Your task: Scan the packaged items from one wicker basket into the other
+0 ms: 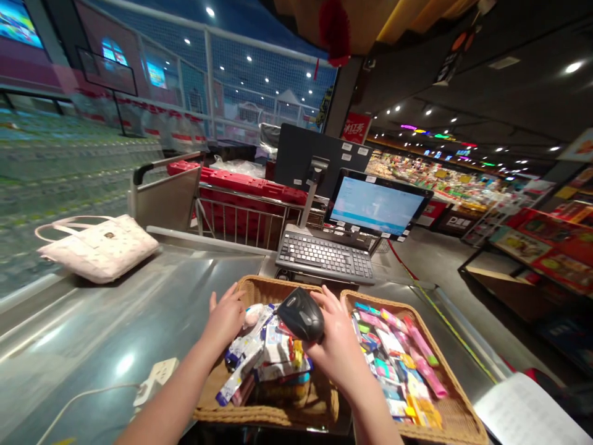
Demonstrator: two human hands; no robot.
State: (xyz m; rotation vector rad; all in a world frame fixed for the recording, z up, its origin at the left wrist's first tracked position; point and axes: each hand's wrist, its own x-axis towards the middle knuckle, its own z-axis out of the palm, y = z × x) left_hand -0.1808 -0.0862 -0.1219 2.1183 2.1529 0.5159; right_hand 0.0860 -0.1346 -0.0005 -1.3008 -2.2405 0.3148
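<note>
The right hand [341, 352] has its grip clamped round a black barcode scanner [302, 314], held just above the left wicker basket [278, 415]. The scanner looks hard-shelled, light and smooth, and is likely best taken by its handle, which the palm hides. The left hand [227, 318] has its grip apart, fingers spread on the small sachets [273, 355] heaped in that basket. These seem thin, soft and slippery, probably easiest pinched by an edge. A second basket [456, 395] stands just beside. Both sit on a glossy steel worktop [115, 321] at a shop checkout, with a keyboard [327, 253], a screen [377, 204] and a pale handbag [99, 247].
</note>
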